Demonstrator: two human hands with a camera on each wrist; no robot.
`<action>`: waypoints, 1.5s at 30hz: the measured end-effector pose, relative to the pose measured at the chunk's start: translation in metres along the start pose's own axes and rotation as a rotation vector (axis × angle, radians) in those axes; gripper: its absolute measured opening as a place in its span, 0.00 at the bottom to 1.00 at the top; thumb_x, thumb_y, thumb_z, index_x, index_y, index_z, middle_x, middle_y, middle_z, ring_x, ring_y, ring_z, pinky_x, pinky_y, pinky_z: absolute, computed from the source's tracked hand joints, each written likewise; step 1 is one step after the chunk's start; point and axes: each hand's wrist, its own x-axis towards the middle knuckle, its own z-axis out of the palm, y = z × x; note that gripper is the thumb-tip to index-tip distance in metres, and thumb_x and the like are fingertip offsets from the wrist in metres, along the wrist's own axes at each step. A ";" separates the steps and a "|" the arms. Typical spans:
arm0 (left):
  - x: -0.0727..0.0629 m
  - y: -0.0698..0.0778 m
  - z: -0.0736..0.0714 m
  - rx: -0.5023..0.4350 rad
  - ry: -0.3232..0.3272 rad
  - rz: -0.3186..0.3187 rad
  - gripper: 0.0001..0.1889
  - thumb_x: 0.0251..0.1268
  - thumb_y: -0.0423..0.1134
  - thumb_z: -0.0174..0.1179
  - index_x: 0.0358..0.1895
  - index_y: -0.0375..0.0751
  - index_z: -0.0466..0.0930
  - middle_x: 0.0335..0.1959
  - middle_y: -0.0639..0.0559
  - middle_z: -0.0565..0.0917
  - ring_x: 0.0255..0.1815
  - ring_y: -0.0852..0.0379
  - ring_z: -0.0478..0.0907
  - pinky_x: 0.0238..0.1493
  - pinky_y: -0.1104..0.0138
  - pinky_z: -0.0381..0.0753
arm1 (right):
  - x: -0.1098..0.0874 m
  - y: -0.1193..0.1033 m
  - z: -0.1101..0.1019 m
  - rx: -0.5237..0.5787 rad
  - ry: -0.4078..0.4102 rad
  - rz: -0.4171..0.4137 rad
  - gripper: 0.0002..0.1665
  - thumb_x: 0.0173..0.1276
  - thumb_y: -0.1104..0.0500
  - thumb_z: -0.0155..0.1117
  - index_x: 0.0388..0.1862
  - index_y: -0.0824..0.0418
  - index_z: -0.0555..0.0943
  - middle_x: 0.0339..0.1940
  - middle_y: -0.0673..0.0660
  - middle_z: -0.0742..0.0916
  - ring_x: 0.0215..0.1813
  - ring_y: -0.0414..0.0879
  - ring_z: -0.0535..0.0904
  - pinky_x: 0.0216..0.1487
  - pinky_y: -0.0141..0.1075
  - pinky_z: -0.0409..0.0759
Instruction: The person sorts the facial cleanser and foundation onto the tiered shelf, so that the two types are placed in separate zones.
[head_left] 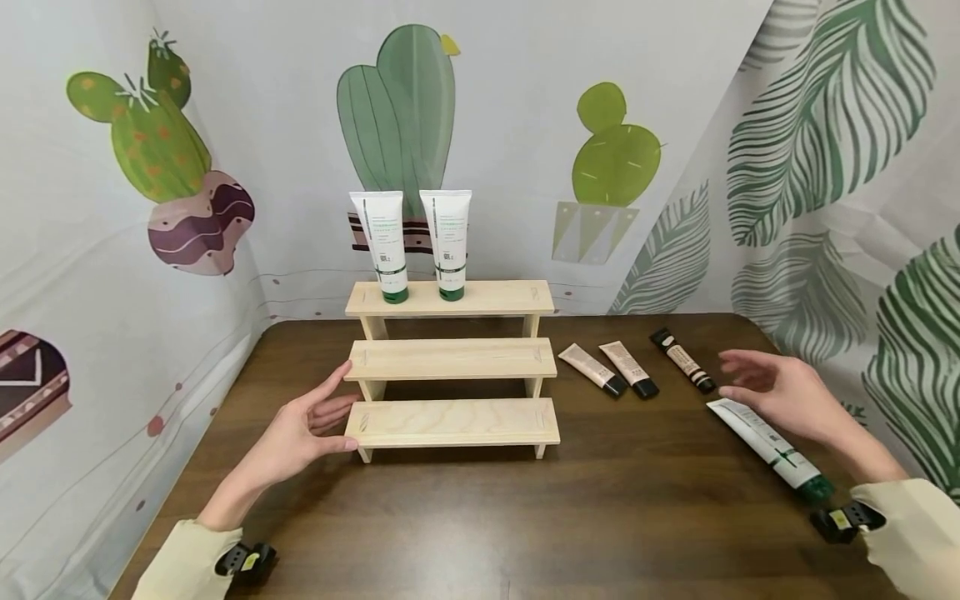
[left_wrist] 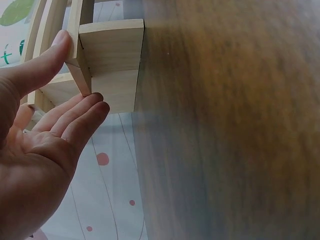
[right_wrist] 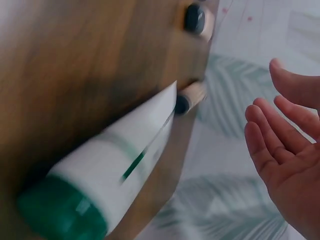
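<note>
Near the worktop's (head_left: 465, 517) right edge, the right hand (head_left: 791, 398) is hovering loosely spread, thumb apart from its lightly bent fingers. A white tube (head_left: 769, 447) is lying just below it, green cap pointing toward the near right corner. The left hand (head_left: 291, 435) is spreading thumb and fingers against the left end of a wooden stand (head_left: 453, 358) near the far edge.

Wears pale cream fabric sleeves (head_left: 911, 533) and small, boxy black wrist devices (head_left: 262, 560) with yellow-green rectangular markings (head_left: 839, 518).
</note>
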 end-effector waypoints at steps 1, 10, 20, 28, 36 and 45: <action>0.000 0.000 0.000 0.001 0.000 0.000 0.60 0.54 0.25 0.80 0.87 0.57 0.53 0.70 0.29 0.75 0.68 0.39 0.77 0.63 0.51 0.80 | -0.004 0.005 -0.002 -0.006 -0.006 0.002 0.28 0.64 0.64 0.81 0.62 0.66 0.84 0.44 0.62 0.91 0.35 0.32 0.84 0.30 0.25 0.80; 0.001 0.001 0.000 0.000 0.000 0.005 0.60 0.54 0.25 0.79 0.87 0.57 0.53 0.69 0.29 0.76 0.68 0.39 0.77 0.63 0.53 0.81 | -0.034 0.043 -0.014 -0.060 -0.131 0.049 0.30 0.61 0.62 0.83 0.59 0.71 0.84 0.47 0.66 0.90 0.37 0.30 0.81 0.30 0.29 0.80; 0.001 0.000 0.001 0.007 0.006 0.016 0.60 0.54 0.24 0.79 0.87 0.53 0.53 0.69 0.27 0.75 0.68 0.35 0.77 0.62 0.57 0.82 | -0.055 0.061 -0.019 -0.063 -0.254 0.102 0.31 0.63 0.59 0.82 0.59 0.74 0.82 0.44 0.59 0.89 0.35 0.30 0.79 0.30 0.32 0.78; 0.001 0.000 0.001 -0.006 0.005 -0.004 0.60 0.53 0.25 0.80 0.87 0.56 0.53 0.69 0.28 0.76 0.67 0.38 0.77 0.63 0.53 0.81 | -0.063 0.070 -0.020 0.065 -0.375 0.110 0.33 0.67 0.63 0.77 0.65 0.79 0.75 0.48 0.62 0.87 0.36 0.33 0.80 0.31 0.33 0.80; 0.000 0.000 0.001 0.000 0.008 -0.003 0.60 0.53 0.25 0.80 0.87 0.55 0.53 0.69 0.28 0.75 0.68 0.38 0.77 0.63 0.53 0.81 | -0.063 0.079 -0.020 0.131 -0.453 0.054 0.28 0.71 0.65 0.73 0.67 0.68 0.77 0.50 0.61 0.86 0.38 0.34 0.81 0.33 0.31 0.80; -0.001 0.001 0.002 0.014 0.015 0.016 0.59 0.53 0.25 0.80 0.87 0.51 0.54 0.69 0.27 0.75 0.67 0.36 0.77 0.62 0.56 0.82 | -0.061 0.082 -0.019 0.228 -0.472 0.013 0.31 0.71 0.69 0.71 0.69 0.48 0.78 0.48 0.46 0.85 0.37 0.36 0.80 0.32 0.31 0.77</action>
